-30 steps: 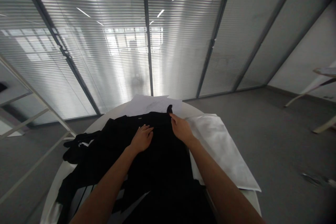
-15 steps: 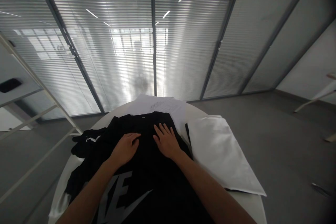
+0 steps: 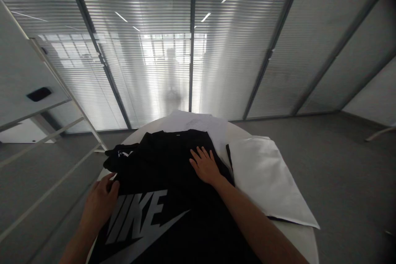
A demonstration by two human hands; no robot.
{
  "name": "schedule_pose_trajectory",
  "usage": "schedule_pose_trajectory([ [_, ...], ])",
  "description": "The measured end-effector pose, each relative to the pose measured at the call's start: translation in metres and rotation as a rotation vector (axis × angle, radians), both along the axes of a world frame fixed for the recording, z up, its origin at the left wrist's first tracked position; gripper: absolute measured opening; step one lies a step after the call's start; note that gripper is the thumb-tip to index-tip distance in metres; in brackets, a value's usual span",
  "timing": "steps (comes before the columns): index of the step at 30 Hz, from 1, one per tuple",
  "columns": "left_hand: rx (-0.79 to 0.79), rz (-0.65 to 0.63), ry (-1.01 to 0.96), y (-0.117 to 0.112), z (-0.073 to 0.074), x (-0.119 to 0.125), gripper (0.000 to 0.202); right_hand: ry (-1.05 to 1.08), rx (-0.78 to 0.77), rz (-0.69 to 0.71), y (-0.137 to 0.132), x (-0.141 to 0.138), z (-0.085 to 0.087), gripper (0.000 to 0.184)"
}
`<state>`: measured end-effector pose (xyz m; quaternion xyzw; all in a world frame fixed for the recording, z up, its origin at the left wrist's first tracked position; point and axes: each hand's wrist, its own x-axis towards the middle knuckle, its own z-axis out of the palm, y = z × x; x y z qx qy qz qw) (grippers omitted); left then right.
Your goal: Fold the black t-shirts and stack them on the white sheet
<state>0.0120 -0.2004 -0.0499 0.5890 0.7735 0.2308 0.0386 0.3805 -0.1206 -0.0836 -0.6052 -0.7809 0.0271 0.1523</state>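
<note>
A black T-shirt (image 3: 173, 165) with a large grey print lies spread on a round white table (image 3: 309, 241), its collar at the far side. My right hand (image 3: 206, 167) rests flat on the upper right of the shirt, fingers spread. At the shirt's left edge is my left hand (image 3: 102, 198), its fingers curled around the fabric by the sleeve side; the fingertips are partly hidden.
A folded white cloth item (image 3: 266, 177) with a dark underside lies right of the shirt. White printed sheets (image 3: 198, 121) lie at the far side. A dark bundle (image 3: 119, 154) sits at the left. A white metal frame (image 3: 74, 103) stands left of the table.
My left hand has moved from the upper middle of the shirt to its left edge, and the fabric there has shifted. My right hand stays on the shirt. The view has turned slightly left.
</note>
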Motion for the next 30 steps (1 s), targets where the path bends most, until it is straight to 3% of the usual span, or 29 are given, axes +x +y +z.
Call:
schedule_pose_trajectory([
  [4, -0.077, 0.014, -0.008, -0.021, -0.006, -0.014, 0.049, 0.039, 0.014, -0.025, -0.003, -0.002, 0.005, 0.047],
  [7, -0.143, -0.017, -0.122, -0.031, -0.005, -0.019, 0.051, 0.114, 0.019, -0.068, -0.001, 0.002, 0.017, 0.036],
  [10, -0.218, -0.028, -0.219, -0.035, 0.003, -0.023, 0.05, 0.273, -0.003, -0.129, 0.01, 0.016, 0.036, 0.03],
  [13, -0.214, -0.022, -0.188, -0.024, 0.022, -0.025, 0.041, 0.464, -0.076, -0.261, 0.029, 0.038, 0.053, 0.021],
  [16, -0.161, -0.031, -0.083, 0.012, 0.05, -0.02, 0.038, 0.546, -0.158, -0.421, 0.051, 0.058, 0.058, 0.015],
  [20, -0.195, -0.111, 0.051, 0.09, 0.075, 0.001, 0.045, 0.583, -0.287, -0.526, 0.075, 0.071, 0.05, 0.021],
  [22, -0.236, -0.165, 0.056, 0.131, 0.075, 0.014, 0.042, 0.607, -0.336, -0.528, 0.084, 0.07, 0.046, 0.021],
  [25, -0.315, -0.193, 0.035, 0.181, 0.062, 0.027, 0.046, 0.657, -0.38, -0.509, 0.092, 0.063, 0.045, 0.021],
  [27, -0.357, -0.201, 0.016, 0.203, 0.052, 0.031, 0.043, 0.7, -0.415, -0.493, 0.094, 0.057, 0.049, 0.02],
  [30, -0.388, -0.239, -0.041, 0.219, 0.041, 0.031, 0.025, 0.783, -0.452, -0.442, 0.094, 0.053, 0.061, 0.01],
])
